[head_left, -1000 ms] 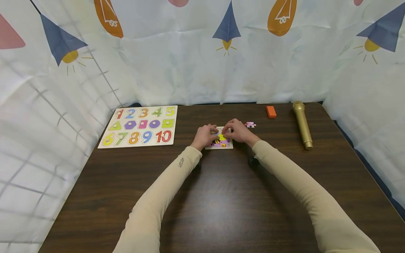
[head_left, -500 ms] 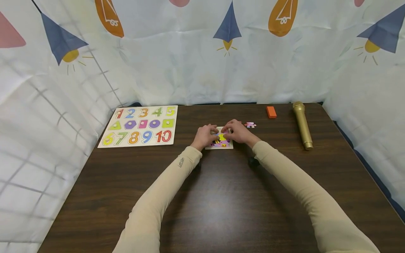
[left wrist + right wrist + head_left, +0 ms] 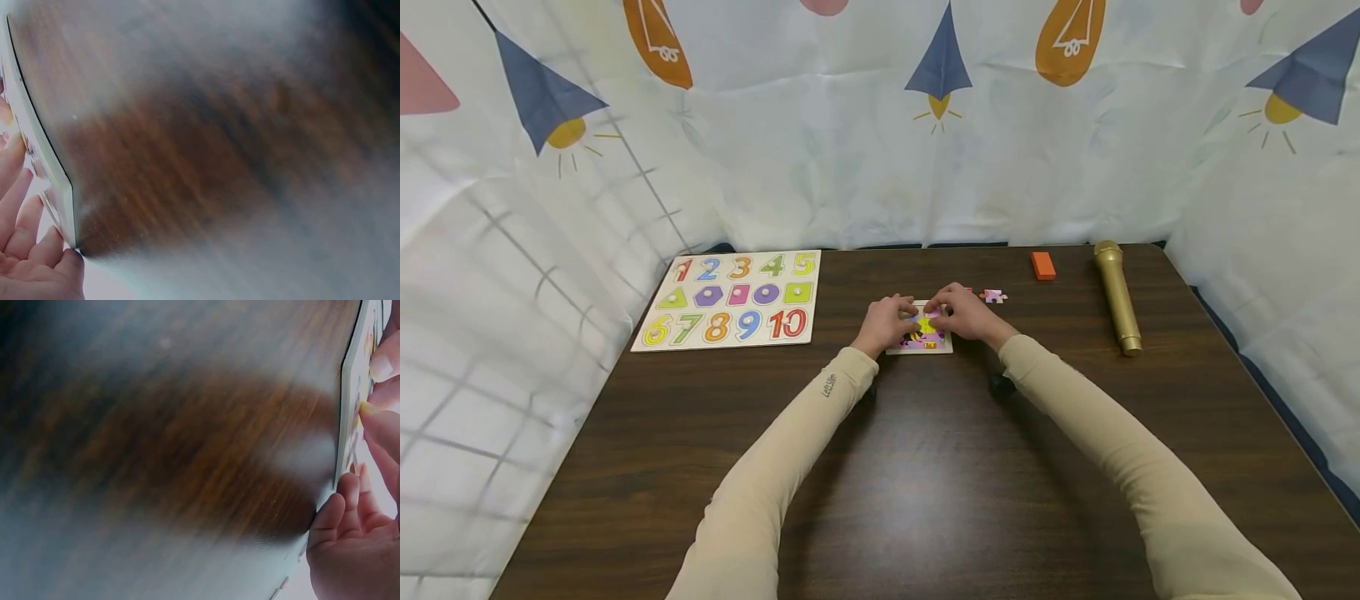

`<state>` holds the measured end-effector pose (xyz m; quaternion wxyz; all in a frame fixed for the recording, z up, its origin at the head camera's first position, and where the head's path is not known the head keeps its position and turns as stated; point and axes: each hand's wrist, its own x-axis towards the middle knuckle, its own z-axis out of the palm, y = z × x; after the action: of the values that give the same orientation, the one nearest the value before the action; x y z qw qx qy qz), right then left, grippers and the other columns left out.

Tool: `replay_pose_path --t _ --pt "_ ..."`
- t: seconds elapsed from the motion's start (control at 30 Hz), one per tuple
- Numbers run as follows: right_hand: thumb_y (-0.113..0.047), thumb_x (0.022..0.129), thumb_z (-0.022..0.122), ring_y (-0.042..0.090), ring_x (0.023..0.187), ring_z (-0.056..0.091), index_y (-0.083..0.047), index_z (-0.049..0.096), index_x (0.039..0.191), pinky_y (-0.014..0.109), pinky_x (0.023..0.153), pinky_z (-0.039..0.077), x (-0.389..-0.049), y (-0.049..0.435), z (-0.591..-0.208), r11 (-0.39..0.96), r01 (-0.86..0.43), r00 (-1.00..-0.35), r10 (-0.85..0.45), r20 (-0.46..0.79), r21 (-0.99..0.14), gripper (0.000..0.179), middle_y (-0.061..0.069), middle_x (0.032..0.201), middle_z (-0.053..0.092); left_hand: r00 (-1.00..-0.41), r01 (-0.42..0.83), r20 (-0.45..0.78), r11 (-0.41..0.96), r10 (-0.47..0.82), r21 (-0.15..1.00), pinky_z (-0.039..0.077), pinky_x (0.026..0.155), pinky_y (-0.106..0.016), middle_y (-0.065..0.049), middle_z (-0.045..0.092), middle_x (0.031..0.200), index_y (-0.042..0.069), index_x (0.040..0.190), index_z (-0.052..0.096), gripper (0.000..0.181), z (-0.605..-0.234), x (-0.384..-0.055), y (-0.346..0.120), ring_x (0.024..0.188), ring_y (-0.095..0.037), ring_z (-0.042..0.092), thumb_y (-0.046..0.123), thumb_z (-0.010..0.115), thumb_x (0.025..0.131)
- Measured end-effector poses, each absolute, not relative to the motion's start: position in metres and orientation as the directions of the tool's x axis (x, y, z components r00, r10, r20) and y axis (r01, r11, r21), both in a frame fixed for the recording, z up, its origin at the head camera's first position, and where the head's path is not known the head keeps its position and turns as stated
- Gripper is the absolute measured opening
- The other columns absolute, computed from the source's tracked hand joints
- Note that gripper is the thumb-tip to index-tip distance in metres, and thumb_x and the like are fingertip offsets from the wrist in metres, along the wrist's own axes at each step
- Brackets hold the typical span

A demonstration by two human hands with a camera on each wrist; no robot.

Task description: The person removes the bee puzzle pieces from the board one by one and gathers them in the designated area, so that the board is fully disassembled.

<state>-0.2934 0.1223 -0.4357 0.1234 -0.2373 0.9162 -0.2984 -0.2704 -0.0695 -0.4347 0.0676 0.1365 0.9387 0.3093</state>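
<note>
A small jigsaw puzzle (image 3: 925,340) with a pale frame and a pink, yellow and black picture lies on the brown table. My left hand (image 3: 883,324) holds its left side, with the thumb over the picture. At the right side, my right hand (image 3: 967,314) has curled fingers along the far edge and its thumb on the yellow part. Both wrist views catch the puzzle frame only at the border, fingers bent about its edge; a thin raised edge shows near them. The hands hide much of the picture. Loose pink jigsaw pieces (image 3: 995,296) lie just beyond my right hand.
To the left lies a wooden number-and-shape board (image 3: 722,298). An orange block (image 3: 1042,266) sits at the back right, near a gold microphone-shaped object (image 3: 1118,298). The brown table (image 3: 917,483) meets white printed curtains (image 3: 850,167) at the back and sides.
The right hand's fingers shift very slightly on the puzzle, and a bit more of a pink piece shows behind that hand. The left hand keeps its place.
</note>
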Motion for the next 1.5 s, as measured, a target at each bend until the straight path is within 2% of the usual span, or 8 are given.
replay_pose_path --t 0.4,0.73,0.97,1.2,1.5 --pt "-0.016 0.094 0.066 0.027 0.102 0.046 -0.006 0.070 0.116 0.041 0.088 0.043 -0.2963 0.1245 -0.4382 0.710 -0.348 -0.868 -0.491 -0.076 -0.612 0.024 0.013 0.115 0.049 -0.952 0.209 -0.045 0.753 0.302 0.623 0.027 0.115 -0.043 -0.006 0.055 0.141 0.004 0.119 0.070 0.032 -0.4343 -0.2701 -0.0702 0.141 -0.026 0.035 0.018 0.071 0.090" --pt "-0.011 0.097 0.061 0.031 0.110 0.049 -0.004 0.068 0.118 0.046 0.098 0.042 -0.2964 0.1247 -0.4355 0.720 -0.356 -0.876 -0.480 -0.057 -0.595 0.023 0.016 0.127 0.047 -0.955 0.199 -0.051 0.757 0.293 0.622 0.028 0.115 -0.043 -0.006 0.054 0.141 0.004 0.119 0.070 0.033 -0.4335 -0.2704 -0.0691 0.142 -0.026 0.035 0.019 0.071 0.090" --pt "-0.015 0.097 0.062 0.029 0.104 0.049 -0.006 0.068 0.120 0.044 0.094 0.044 -0.2979 0.1268 -0.4361 0.736 -0.337 -0.883 -0.463 -0.074 -0.587 0.026 0.016 0.127 0.049 -0.953 0.205 -0.050 0.760 0.298 0.617 0.027 0.115 -0.042 -0.006 0.054 0.141 0.004 0.119 0.070 0.032 -0.4339 -0.2706 -0.0694 0.142 -0.026 0.035 0.019 0.071 0.091" --pt "-0.021 0.094 0.067 0.029 0.105 0.048 -0.006 0.067 0.119 0.044 0.095 0.044 -0.3005 0.1274 -0.4380 0.736 -0.313 -0.889 -0.450 -0.087 -0.600 0.030 0.015 0.126 0.049 -0.954 0.198 -0.058 0.762 0.294 0.617 0.026 0.116 -0.042 -0.005 0.054 0.142 0.004 0.120 0.070 0.033 -0.4346 -0.2715 -0.0696 0.142 -0.025 0.034 0.020 0.070 0.091" --pt "-0.021 0.094 0.067 0.029 0.105 0.049 -0.006 0.068 0.118 0.045 0.098 0.043 -0.2992 0.1251 -0.4380 0.742 -0.322 -0.894 -0.444 -0.070 -0.588 0.029 0.015 0.125 0.052 -0.953 0.208 -0.049 0.760 0.300 0.616 0.026 0.115 -0.043 -0.006 0.054 0.141 0.004 0.119 0.070 0.032 -0.4349 -0.2714 -0.0694 0.142 -0.026 0.035 0.019 0.071 0.091"
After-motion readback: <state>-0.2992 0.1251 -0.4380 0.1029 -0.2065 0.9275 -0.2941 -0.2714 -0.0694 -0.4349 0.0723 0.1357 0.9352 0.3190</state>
